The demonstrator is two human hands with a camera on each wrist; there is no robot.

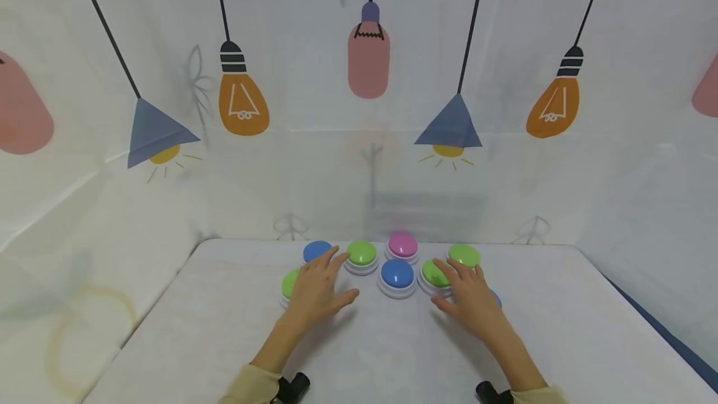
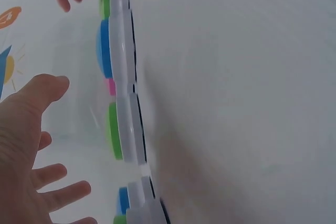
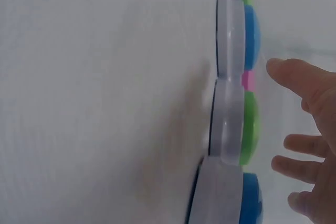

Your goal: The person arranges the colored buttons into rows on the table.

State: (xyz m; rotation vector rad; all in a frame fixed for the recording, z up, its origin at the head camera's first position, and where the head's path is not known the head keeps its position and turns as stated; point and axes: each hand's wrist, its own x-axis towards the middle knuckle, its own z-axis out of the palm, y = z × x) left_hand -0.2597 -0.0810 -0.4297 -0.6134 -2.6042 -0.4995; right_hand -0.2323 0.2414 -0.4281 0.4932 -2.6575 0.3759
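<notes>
Head view showed the left hand [image 1: 317, 288] and the right hand [image 1: 471, 298] with their fingers spread apart; both wrist views placed the fingers above the push buttons, clear of them. Below the left fingers lay a left green button [image 1: 289, 282] and a left blue button [image 1: 316, 249], with a middle green button [image 1: 361, 253] just right. Beneath the right fingers sat a near green button [image 1: 434, 274], a right blue button [image 1: 498, 298] largely hidden. Between the hands stood a centre blue button [image 1: 397, 273]; farther off, a pink button [image 1: 402, 244] and a far-right green button [image 1: 464, 255]. All were round, domes facing up from white bases on the white table [image 1: 387, 348].
</notes>
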